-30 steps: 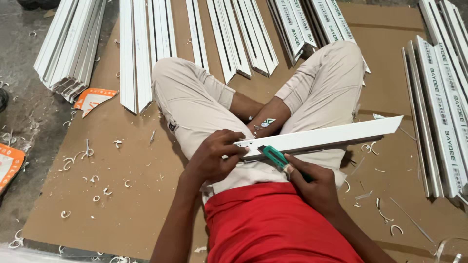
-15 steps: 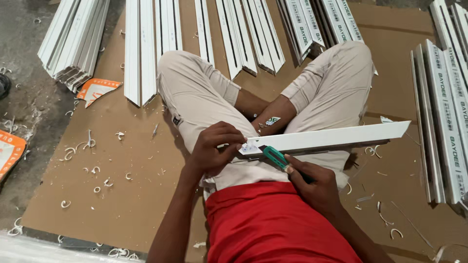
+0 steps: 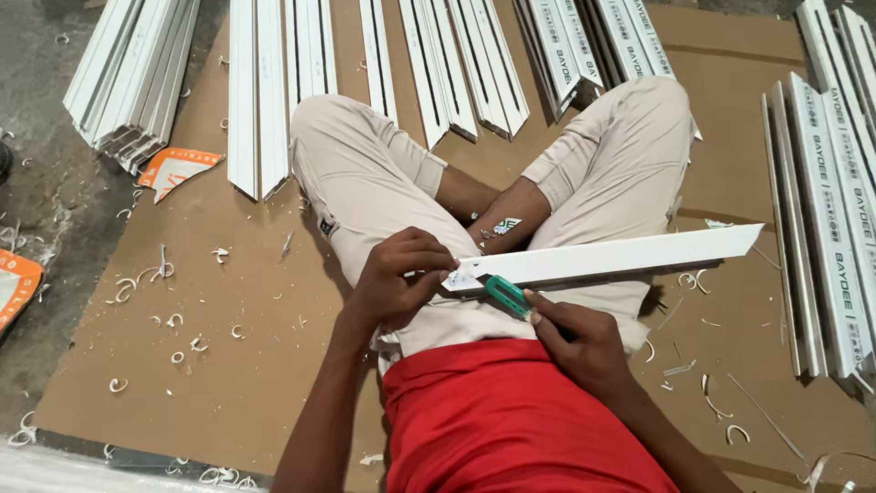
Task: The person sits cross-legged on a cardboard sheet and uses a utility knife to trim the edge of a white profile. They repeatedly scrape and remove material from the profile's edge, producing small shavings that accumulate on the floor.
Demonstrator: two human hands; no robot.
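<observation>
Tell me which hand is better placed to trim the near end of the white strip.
The right hand: it holds the green knife at that end of the white strip. The left hand only grips the strip.

Across my beige trousers (image 3: 365, 196) lies a long white plastic strip (image 3: 611, 257); just under its near end, my green-handled knife (image 3: 505, 295). Below them, my red shirt (image 3: 511, 420); beneath, brown cardboard sheet (image 3: 246, 383).

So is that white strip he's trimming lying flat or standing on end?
Lying flat. The white plastic strip runs sideways across the lap, left hand gripping its near end, right hand holding a green utility knife against it.
</observation>
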